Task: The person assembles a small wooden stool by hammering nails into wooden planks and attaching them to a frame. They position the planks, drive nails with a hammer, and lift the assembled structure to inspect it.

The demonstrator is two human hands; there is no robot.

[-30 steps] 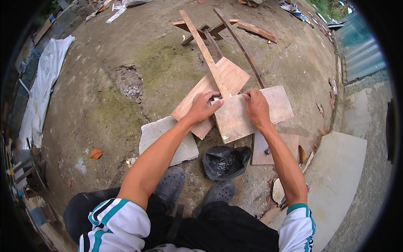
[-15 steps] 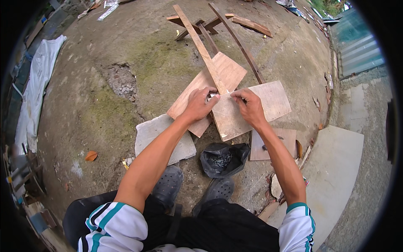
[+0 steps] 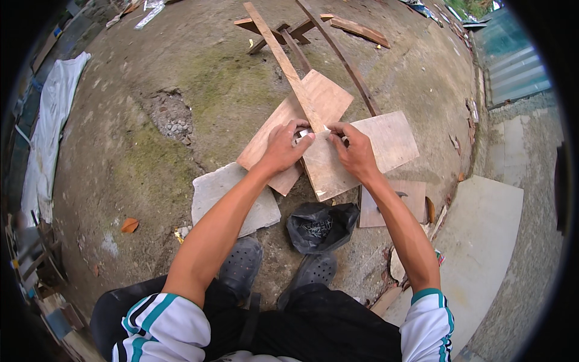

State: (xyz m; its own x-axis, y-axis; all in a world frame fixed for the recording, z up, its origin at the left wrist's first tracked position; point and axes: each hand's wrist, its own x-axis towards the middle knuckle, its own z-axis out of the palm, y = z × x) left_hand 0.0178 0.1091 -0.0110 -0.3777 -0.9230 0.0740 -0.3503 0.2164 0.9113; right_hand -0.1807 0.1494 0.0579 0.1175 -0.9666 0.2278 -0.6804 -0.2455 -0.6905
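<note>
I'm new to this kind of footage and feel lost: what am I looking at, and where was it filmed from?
There is no machine here, just a person's two bare hands. All the pictures come from one wide camera worn on the head, looking down, so straight edges bend near the rim.

On the rough ground are a grey slab and an open black bag of small metal pieces, probably nails. The left hand and right hand meet near the end of a pale wooden strip, by two plywood boards. A tiny white piece shows at the left fingers; I can't tell what it is.
</note>
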